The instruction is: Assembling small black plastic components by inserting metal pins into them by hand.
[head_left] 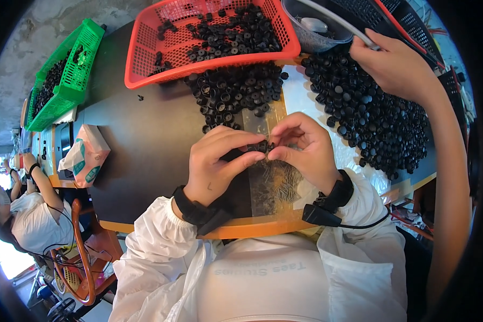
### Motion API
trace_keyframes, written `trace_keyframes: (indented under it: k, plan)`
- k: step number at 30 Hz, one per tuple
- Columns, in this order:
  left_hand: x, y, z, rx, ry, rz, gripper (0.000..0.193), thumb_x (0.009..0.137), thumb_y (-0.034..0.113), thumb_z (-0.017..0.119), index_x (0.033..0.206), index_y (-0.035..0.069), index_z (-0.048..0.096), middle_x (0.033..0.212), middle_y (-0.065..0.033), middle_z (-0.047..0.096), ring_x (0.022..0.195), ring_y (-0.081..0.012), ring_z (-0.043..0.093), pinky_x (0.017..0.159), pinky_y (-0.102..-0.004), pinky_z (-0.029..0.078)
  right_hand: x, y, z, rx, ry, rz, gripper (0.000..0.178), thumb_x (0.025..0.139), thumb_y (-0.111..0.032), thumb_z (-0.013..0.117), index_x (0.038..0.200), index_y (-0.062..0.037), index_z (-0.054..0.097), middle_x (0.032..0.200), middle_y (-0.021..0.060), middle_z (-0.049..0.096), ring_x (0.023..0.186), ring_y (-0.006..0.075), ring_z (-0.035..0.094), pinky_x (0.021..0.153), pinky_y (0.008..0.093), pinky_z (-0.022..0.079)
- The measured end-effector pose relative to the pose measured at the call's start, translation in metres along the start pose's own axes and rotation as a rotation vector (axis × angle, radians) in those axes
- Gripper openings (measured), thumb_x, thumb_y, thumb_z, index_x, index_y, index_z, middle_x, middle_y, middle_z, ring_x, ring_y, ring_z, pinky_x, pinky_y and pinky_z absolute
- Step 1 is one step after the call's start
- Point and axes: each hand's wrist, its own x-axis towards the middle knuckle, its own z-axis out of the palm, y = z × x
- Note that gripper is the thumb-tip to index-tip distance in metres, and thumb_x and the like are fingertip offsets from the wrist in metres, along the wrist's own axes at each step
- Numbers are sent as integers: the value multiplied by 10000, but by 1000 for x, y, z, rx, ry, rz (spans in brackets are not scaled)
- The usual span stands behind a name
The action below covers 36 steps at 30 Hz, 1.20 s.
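My left hand (212, 163) pinches a small round black plastic part (258, 146) between thumb and fingers, above the near edge of the table. From the other side my right hand (308, 153) closes thumb and fingertip on the right end of the same part, where a smaller dark bit shows. Just below my fingers lies a heap of thin metal pins (285, 180) on a clear sheet. Beyond my hands several loose black parts (236, 91) spill in front of a red basket (214, 63), which holds more of them.
A large pile of black caps (367, 115) covers the right side. Over it reaches another person's hand (394, 64), by a clear tub (319, 40). At left stand a green basket (72, 80) and a tissue pack (91, 155). Another person (40, 222) sits far left.
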Motion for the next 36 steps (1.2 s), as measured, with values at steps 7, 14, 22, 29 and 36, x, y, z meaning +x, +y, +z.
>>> trace_keyframes:
  k: [7,14,22,29,36]
  plan:
    - [-4,2,1,-115,-22,-113,300,729,19,793,1014,-7,704,895,-101,694,784,-184,612,730,-294,484,0,1,2,89,4,-143,223,780,39,759,979,12,662,995,76,640,889,147,663,803,262,564]
    - [-2,1,1,-116,0,-116,319,724,91,816,1020,20,722,892,-89,708,754,-177,644,698,-280,504,0,-1,2,91,4,-139,221,790,39,749,996,8,674,1008,78,633,909,148,655,824,258,558]
    - [-3,3,1,-130,12,-130,314,722,90,815,1012,15,724,878,-80,708,747,-186,642,701,-296,502,-2,-4,3,155,-12,-39,235,831,-14,735,1054,15,666,1037,68,625,932,131,635,819,245,539]
    - [-5,-4,2,1,14,9,289,711,115,803,993,88,744,947,-32,621,853,-195,569,763,-288,469,2,-8,-5,163,-194,140,315,866,-35,707,1162,34,628,1122,61,580,935,114,611,831,243,517]
    - [-7,-2,6,-32,-49,-8,250,741,19,750,988,56,728,967,-60,573,831,-187,605,716,-287,508,1,-3,-6,-13,-213,-1,277,816,11,716,1093,3,697,1003,57,649,884,121,619,786,243,499]
